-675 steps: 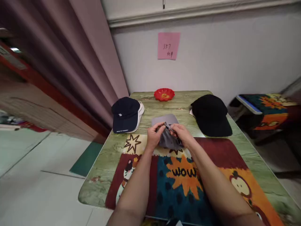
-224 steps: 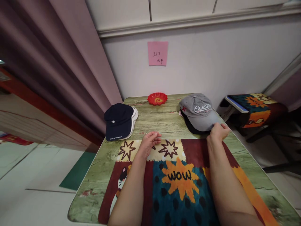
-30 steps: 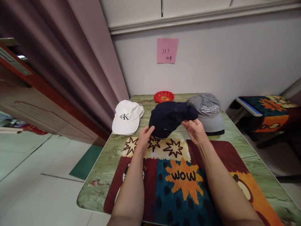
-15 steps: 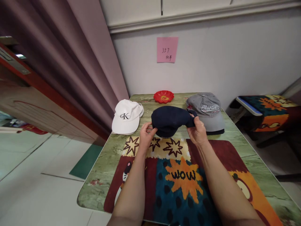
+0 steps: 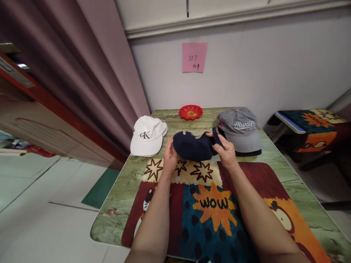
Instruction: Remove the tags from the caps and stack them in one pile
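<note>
Between my two hands a navy blue cap [image 5: 193,147] is held above the table, with a small shiny emblem on its far upper side. My left hand [image 5: 170,157] grips its left end, the fingers mostly behind the fabric. At the other end my right hand [image 5: 226,150] is closed around the narrow strap side. A white cap [image 5: 148,137] with black letters rests on the table to the left of my left hand. Just beyond my right hand sits a grey cap [image 5: 241,131] marked "Always", with a dark brim edge showing beneath it.
The green wood-patterned table [image 5: 109,215] carries a colourful mat [image 5: 211,219] in front. A red scalloped dish [image 5: 191,112] stands at the back by the wall, under a pink note [image 5: 194,57]. A purple curtain [image 5: 109,54] hangs at left; a second low table [image 5: 318,128] is at right.
The navy cap has been tipped over in my hands, so its emblem now faces up at the far side. Both hands have turned with it, the right one moving slightly left.
</note>
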`<state>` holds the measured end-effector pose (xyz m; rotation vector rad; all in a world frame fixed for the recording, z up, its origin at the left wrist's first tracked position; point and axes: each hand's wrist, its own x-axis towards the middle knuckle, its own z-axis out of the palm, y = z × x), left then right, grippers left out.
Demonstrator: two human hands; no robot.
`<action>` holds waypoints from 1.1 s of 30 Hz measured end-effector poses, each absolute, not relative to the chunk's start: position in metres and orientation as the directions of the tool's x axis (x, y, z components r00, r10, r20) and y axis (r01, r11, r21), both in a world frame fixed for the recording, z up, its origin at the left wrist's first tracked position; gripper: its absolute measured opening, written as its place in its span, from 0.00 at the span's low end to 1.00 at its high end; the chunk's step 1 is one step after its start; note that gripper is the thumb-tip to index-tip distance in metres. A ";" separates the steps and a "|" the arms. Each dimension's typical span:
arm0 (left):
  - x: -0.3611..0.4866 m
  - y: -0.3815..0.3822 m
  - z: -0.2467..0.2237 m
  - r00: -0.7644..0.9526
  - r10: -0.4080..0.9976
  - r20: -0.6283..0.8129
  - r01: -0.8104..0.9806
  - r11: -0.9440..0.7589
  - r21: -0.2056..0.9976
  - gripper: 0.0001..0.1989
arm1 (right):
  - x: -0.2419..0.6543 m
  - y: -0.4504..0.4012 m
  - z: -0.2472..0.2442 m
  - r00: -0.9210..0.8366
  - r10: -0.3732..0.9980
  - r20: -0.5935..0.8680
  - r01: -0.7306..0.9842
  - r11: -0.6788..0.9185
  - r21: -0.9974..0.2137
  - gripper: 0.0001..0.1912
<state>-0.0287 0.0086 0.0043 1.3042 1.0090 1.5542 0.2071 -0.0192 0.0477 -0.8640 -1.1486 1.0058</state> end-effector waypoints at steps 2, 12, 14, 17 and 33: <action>-0.030 0.009 0.004 -0.118 0.953 0.279 -0.088 -0.290 0.953 0.21 | 0.210 -0.015 0.039 0.021 0.899 0.437 0.055 0.435 -0.899 0.09; -0.025 -0.001 0.012 0.051 0.901 0.430 0.396 -0.413 0.820 0.15 | 0.211 -0.006 0.013 -0.275 0.872 0.405 0.506 0.490 -0.710 0.08; -0.022 -0.003 0.011 0.149 0.874 0.463 0.552 -0.462 0.694 0.17 | 0.211 -0.006 0.011 -0.251 0.885 0.393 0.566 0.463 -0.682 0.09; -0.019 -0.007 0.007 0.302 0.838 0.454 0.665 -0.527 0.530 0.19 | 0.210 -0.005 0.008 -0.139 0.882 0.451 0.712 0.405 -0.573 0.07; -0.023 -0.008 -0.001 0.429 0.878 0.214 0.739 -0.477 0.475 0.12 | 0.199 -0.010 0.021 -0.154 0.958 0.242 0.642 0.283 -0.712 0.13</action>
